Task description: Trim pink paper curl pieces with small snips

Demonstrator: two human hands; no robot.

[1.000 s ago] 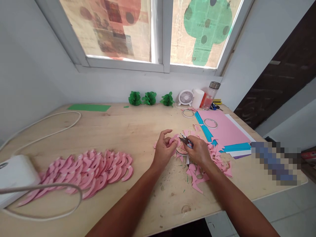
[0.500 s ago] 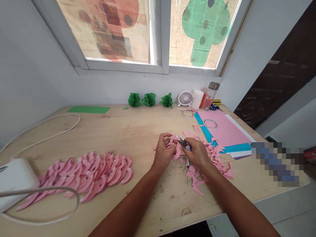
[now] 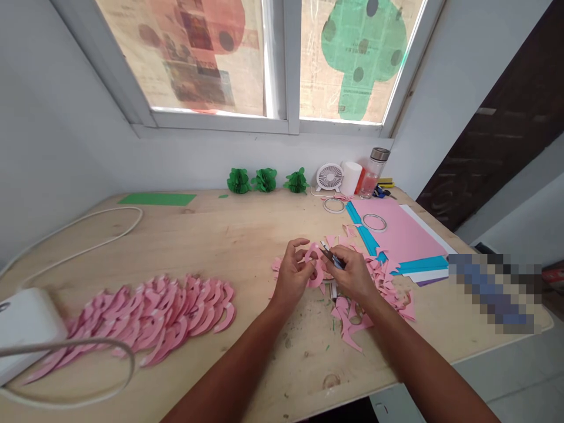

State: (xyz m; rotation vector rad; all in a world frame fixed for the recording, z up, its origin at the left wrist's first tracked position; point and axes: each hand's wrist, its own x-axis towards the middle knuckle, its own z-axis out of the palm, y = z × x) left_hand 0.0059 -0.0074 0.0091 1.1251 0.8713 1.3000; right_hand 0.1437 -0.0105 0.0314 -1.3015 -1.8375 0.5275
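My left hand [image 3: 294, 273] pinches a curved pink paper piece [image 3: 318, 276] between thumb and fingers, above the table. Closed around a pair of scissors [image 3: 328, 254], my right hand [image 3: 352, 270] is just to its right. The dark blades point left toward the paper's edge; whether they touch it I cannot tell. Pink paper scraps [image 3: 388, 282] lie under and around both hands. A long overlapping heap of curved pink paper pieces [image 3: 167, 311] spreads over the table to the left.
Pink paper sheets [image 3: 396, 229] lie at the right with a tape roll [image 3: 374, 222] on top. Along the wall stand green paper pompoms [image 3: 265, 180], a small fan [image 3: 329, 176] and a glass bottle [image 3: 372, 173]. A white cable [image 3: 127, 376] loops at the left beside a white box [image 3: 29, 329].
The scissors' blades have drawn slightly back to the right from the pink piece. My left hand keeps its hold on the paper. The view has shifted a little.
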